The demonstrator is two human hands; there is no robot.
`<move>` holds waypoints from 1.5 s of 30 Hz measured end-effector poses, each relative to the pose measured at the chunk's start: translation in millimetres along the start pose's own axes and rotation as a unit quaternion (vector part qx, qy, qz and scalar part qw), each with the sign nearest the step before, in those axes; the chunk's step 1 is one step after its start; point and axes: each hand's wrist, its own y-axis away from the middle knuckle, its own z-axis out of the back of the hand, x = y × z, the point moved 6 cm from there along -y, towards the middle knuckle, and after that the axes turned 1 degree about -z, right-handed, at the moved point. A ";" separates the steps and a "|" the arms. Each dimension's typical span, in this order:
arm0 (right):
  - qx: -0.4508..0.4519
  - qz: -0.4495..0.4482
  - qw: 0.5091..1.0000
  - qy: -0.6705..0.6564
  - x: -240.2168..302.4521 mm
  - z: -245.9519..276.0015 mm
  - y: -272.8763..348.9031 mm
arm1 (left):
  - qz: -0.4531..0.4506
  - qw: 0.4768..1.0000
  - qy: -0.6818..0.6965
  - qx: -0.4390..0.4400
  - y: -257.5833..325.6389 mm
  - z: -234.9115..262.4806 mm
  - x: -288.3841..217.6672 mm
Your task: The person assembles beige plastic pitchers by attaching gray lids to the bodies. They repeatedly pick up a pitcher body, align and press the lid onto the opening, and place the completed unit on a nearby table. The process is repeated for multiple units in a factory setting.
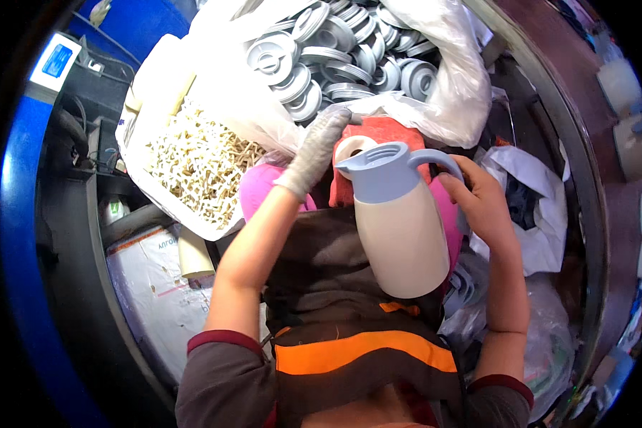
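Observation:
My bare right hand [481, 200] is closed round the grey-blue handle of a jug [403, 242]. This jug has a cream body and a grey-blue top with a spout pointing left. It hangs tilted over my lap, above the dark apron [314, 257]. My left hand [319, 146], in a pale glove, reaches forward beside the jug's spout, near the bag of lids. Its fingers are drawn together; what they hold, if anything, cannot be made out. Behind the spout, a cream round piece with a dark opening [353, 147] shows against a red cloth [389, 130].
Ahead, a white plastic bag [456, 100] holds many grey round lids [321, 53]. Front left, another bag is full of small cream pieces [200, 160]. A blue-edged machine [21, 250] stands left, a dark rail [585, 143] right, with clear plastic bags [542, 335] beside my right arm.

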 end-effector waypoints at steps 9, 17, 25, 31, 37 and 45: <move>0.255 0.006 0.956 -0.146 40.2 -100.5 -143.9 | 0.023 0.990 -0.123 -0.071 100.4 90.8 -35.7; -0.152 0.304 0.887 0.313 40.8 -183.2 -330.3 | 0.017 0.892 0.343 -0.295 151.6 148.5 18.7; -0.163 0.327 0.906 0.214 25.6 -162.9 -311.6 | -0.030 0.817 0.467 -0.336 148.4 145.0 28.5; -0.075 0.117 0.972 -0.191 -63.2 -83.4 -233.3 | -0.059 0.796 0.497 -0.340 155.7 157.8 50.9; -0.158 0.245 0.937 0.193 -49.7 -109.9 -149.5 | -0.089 0.814 0.440 -0.368 151.2 152.4 36.7; -0.057 0.223 0.951 0.206 -39.3 -134.9 -161.5 | -0.111 0.840 0.373 -0.378 151.9 147.5 31.9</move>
